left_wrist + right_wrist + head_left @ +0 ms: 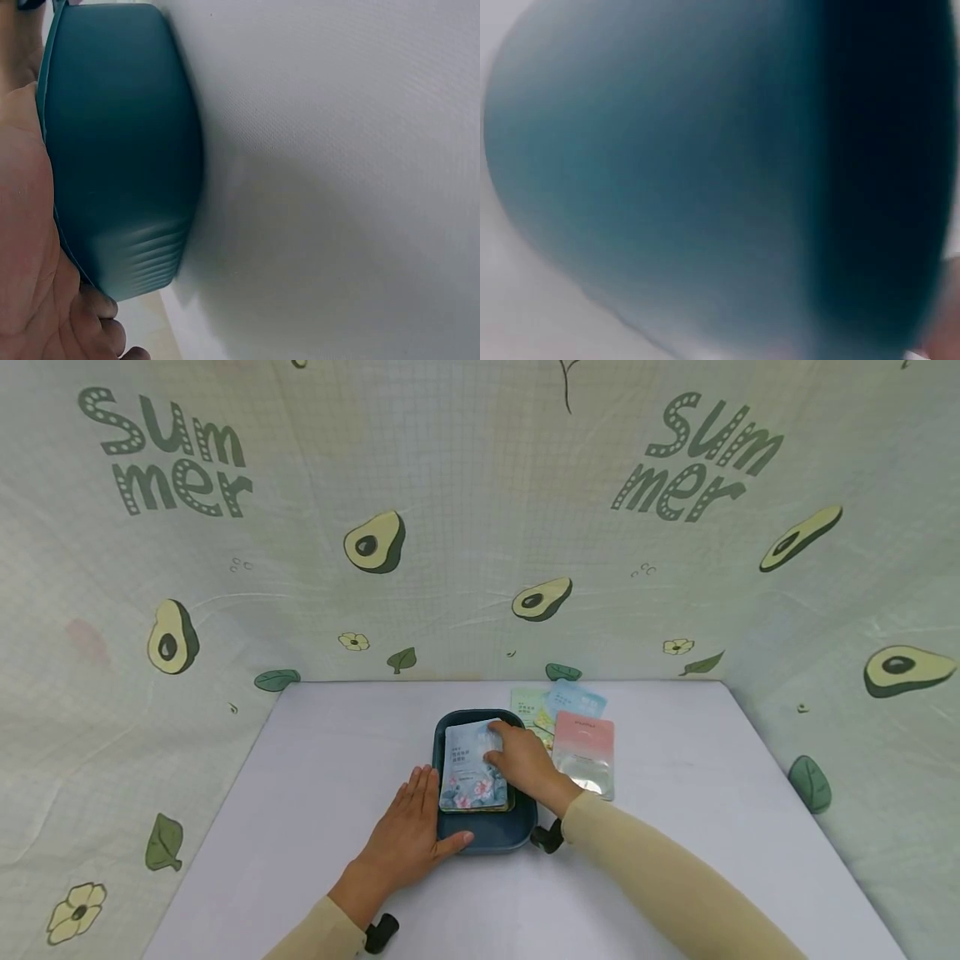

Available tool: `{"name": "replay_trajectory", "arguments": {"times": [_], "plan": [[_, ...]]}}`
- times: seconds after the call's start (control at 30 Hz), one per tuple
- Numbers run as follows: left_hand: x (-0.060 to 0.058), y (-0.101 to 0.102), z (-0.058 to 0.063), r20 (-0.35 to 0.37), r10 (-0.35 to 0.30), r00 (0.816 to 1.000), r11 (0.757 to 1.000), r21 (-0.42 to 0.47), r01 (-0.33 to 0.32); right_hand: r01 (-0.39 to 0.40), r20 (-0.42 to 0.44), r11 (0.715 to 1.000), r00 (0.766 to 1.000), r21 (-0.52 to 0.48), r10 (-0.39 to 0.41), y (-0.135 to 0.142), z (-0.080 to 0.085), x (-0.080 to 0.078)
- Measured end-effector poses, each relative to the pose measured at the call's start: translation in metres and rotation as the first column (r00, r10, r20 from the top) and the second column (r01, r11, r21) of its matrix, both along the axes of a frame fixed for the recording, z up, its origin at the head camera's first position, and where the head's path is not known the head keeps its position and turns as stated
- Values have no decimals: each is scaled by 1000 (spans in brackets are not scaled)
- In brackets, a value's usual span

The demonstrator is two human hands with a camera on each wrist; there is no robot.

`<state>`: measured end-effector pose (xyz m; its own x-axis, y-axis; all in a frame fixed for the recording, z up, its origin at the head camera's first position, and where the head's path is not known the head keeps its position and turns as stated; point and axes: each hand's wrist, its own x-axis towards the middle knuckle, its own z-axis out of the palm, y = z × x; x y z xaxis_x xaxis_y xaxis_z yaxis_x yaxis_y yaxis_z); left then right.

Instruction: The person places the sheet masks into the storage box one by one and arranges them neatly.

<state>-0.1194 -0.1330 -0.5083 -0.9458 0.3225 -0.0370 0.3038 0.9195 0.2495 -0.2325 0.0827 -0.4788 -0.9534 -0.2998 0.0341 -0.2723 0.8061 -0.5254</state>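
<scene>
A dark blue plastic basin [495, 837] stands on the table, holding a small stack of flat packets. Uppermost is a light blue sheet mask packet [467, 768] with pink flowers along its lower part; a greenish edge peeks out beneath it. My right hand [528, 766] pinches this packet at its right side, thumb and fingers by the upper right edge. Along the basin's left rim rests my left hand [411, 827], fingers straight, thumb over the near left corner. The left wrist view shows its palm against the basin's rim [46, 97]. Close and blurred, the basin's wall [645, 165] fills the right wrist view.
Right of the basin lie more packets: a pink and silver one [583, 745], a light blue one [576, 698] and a green one [527, 700], partly overlapping. A printed cloth [457, 468] hangs behind the white table [337, 735].
</scene>
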Motion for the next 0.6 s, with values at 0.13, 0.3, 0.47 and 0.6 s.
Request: {"name": "replay_trajectory", "arguments": {"times": [0.13, 0.3, 0.47, 0.6], "plan": [[1, 0, 0, 10, 3, 1000, 1000, 9, -3, -3, -89, 999, 996, 41, 7, 6, 4, 5], [2, 1, 2, 12, 8, 1000, 1000, 15, -8, -20, -231, 1000, 973, 6, 20, 26, 8, 10], [2, 1, 3, 21, 15, 1000, 1000, 13, -15, -72, -322, 995, 942, 71, 91, 58, -2, 13], [2, 1, 4, 37, 20, 999, 1000, 17, -20, -124, -336, 970, 923, 209, 190, 90, -19, 16]]}}
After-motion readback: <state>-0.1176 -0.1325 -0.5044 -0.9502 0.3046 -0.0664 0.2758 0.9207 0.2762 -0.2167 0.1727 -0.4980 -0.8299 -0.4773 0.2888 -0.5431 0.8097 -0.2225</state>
